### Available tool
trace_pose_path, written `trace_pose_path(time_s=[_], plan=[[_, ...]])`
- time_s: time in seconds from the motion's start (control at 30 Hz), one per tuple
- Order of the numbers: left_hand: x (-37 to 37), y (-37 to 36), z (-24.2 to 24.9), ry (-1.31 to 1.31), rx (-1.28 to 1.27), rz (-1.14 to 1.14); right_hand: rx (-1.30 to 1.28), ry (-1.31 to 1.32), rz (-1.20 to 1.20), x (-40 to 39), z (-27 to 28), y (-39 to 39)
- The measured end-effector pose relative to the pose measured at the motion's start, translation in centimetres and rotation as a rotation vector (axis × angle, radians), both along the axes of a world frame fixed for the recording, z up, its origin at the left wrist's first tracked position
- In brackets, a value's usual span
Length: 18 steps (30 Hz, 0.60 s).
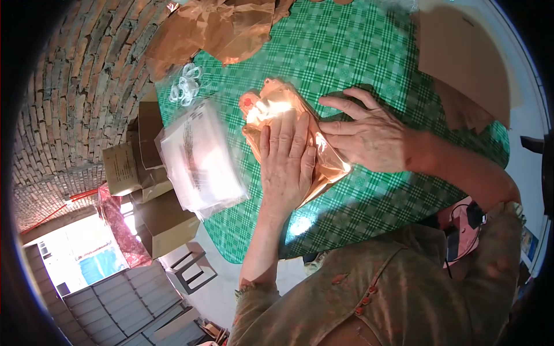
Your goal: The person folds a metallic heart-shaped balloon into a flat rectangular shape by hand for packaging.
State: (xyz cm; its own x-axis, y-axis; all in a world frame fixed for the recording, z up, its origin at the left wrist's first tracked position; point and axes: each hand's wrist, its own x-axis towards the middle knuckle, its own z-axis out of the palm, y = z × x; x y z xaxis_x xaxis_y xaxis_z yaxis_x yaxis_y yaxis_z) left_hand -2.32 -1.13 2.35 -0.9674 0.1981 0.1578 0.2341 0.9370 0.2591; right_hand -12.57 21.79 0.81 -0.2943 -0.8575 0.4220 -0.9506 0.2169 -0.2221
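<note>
A shiny orange-gold film item (pixel 329 158) lies on the green checked tablecloth (pixel 346 52), with a small red mark near its far left corner. My left hand (pixel 285 155) rests flat on top of it, fingers stretched out and close together. Beside its right edge is my right hand (pixel 366 130), palm down with the fingers apart, the fingertips touching or just beside the film. Neither hand is closed round anything. What lies under my left palm is hidden.
A stack of clear plastic bags (pixel 202 161) lies at the table's left edge, white ties (pixel 186 85) beyond it. More orange film (pixel 222 29) is at the far left. Brown cardboard (pixel 461 63) lies far right. Open boxes (pixel 167 216) stand left of the table.
</note>
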Motion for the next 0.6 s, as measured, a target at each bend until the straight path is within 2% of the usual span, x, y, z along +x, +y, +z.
trace_pose_path(time_s=[0.4,0.6], plan=[[-0.1,0.1,0.1,-0.013,-0.034,0.012,0.147,-0.158,0.085,0.7,1.4,1.1],[0.0,0.0,-0.3,-0.001,-0.042,0.018,0.039,-0.276,0.099,1.7,1.0,2.0]])
